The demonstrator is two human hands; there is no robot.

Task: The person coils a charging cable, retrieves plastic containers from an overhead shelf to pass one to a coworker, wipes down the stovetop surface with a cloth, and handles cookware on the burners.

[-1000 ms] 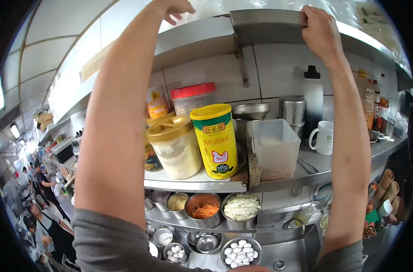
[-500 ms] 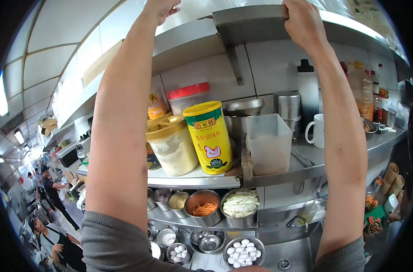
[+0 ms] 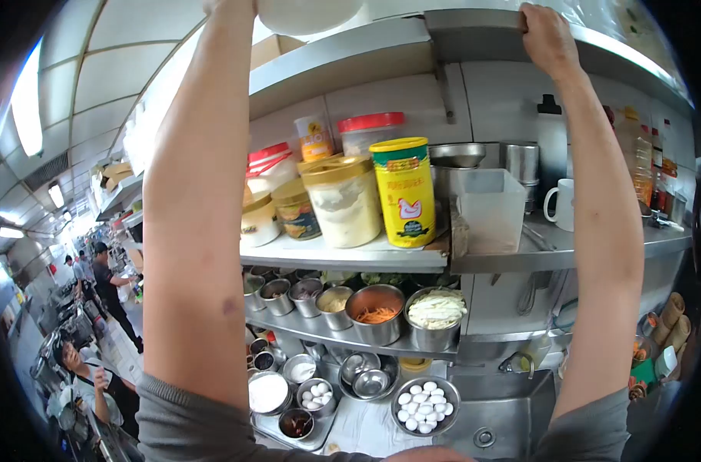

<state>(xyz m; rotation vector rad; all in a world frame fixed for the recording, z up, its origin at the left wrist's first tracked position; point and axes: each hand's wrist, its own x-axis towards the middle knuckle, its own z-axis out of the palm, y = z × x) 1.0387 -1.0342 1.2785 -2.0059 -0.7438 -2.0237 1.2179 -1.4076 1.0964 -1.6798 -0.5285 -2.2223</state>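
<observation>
My left hand [image 3: 231, 5] is raised to the top of the view, mostly cut off, with its fingers out of sight. Right beside it, a white rounded container [image 3: 310, 14] shows its underside; whether the hand grips it is hidden. My right hand [image 3: 552, 40] is closed over the front edge of the metal upper shelf [image 3: 481, 31]. On the shelf below stand a yellow seasoning powder can [image 3: 406, 196], a tub of pale powder [image 3: 341, 208] and a clear plastic container [image 3: 489, 212].
Lower down, a rack holds steel pots of shredded carrot [image 3: 375, 314] and sliced cabbage [image 3: 435, 309]. A bowl of eggs [image 3: 424, 408] sits left of the steel sink [image 3: 485, 404]. A white mug [image 3: 564, 204] stands behind my right forearm. Other people [image 3: 96, 385] are at far left.
My view has shifted left, so the shelves appear farther right. The white rounded container has come into view beside my left hand. My right hand stays on the shelf edge.
</observation>
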